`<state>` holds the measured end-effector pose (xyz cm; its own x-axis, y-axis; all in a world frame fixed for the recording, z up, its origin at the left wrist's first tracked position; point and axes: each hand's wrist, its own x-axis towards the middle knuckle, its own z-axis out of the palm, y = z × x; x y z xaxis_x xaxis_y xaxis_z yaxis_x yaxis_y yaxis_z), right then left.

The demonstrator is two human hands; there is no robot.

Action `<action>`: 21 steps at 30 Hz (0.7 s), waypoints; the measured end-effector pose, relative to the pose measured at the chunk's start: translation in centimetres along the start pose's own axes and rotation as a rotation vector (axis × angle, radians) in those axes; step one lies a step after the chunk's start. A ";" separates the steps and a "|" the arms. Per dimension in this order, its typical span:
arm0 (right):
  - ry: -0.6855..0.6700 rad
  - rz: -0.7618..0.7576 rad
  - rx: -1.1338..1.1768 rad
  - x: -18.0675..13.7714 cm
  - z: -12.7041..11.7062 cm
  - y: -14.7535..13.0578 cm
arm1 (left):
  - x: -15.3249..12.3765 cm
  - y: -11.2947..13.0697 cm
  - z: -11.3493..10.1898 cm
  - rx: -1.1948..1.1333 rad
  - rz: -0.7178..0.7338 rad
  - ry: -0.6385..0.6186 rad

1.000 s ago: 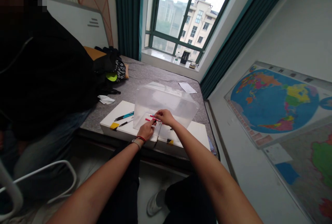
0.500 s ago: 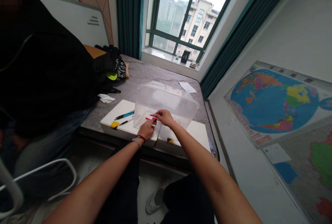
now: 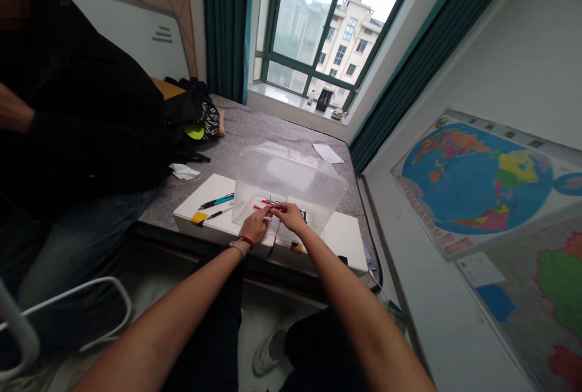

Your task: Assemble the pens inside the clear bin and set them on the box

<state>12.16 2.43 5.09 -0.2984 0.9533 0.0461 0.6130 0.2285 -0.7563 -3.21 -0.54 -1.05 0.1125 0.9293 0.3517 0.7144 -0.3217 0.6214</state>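
Observation:
My left hand [image 3: 254, 227] is closed around a pen, whose red end [image 3: 257, 207] and pale end show on either side of the fingers. My right hand [image 3: 290, 217] meets it, fingertips pinched together; what they grip is too small to make out. Just beyond the fingers lie red and blue pens [image 3: 268, 202]. Around the hands stands a clear plastic bin [image 3: 291, 174], seemingly tipped on its side with its opening towards me. It rests on white boxes [image 3: 348, 231]. Left of the bin lie teal and black pens [image 3: 217, 200] and a white-and-black pen [image 3: 219, 212].
A person in black [image 3: 91, 107] sits at the left beside a white chair frame [image 3: 122, 295]. A crumpled tissue [image 3: 184, 171], a bag [image 3: 193, 114] and a white paper [image 3: 328, 153] lie on the grey tabletop [image 3: 273, 125]. A world map [image 3: 477, 174] hangs on the right wall.
My right hand has drawn slightly down and closer to the left fingers. A dark-edged item now shows beside my right hand. The person at the left has raised a forearm.

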 end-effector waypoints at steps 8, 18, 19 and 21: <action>0.351 0.126 0.122 0.8 -3.4 0.8 | 0.1 -0.2 0.4 0.022 -0.044 -0.007; -0.037 -0.011 -0.044 0.4 -2.8 -0.4 | 0.1 -0.1 0.0 -0.010 -0.028 -0.069; -0.047 -0.026 -0.034 0.2 -2.0 -0.3 | 0.1 -0.2 -0.1 -0.006 -0.026 -0.080; -0.032 -0.045 -0.006 -0.1 -0.8 -0.1 | 0.2 -0.4 -0.1 -0.001 -0.022 -0.097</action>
<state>12.69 2.49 5.70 -0.3493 0.9351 0.0593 0.6026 0.2727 -0.7501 -3.54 -0.26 -1.17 0.1633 0.9495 0.2681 0.7169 -0.3008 0.6289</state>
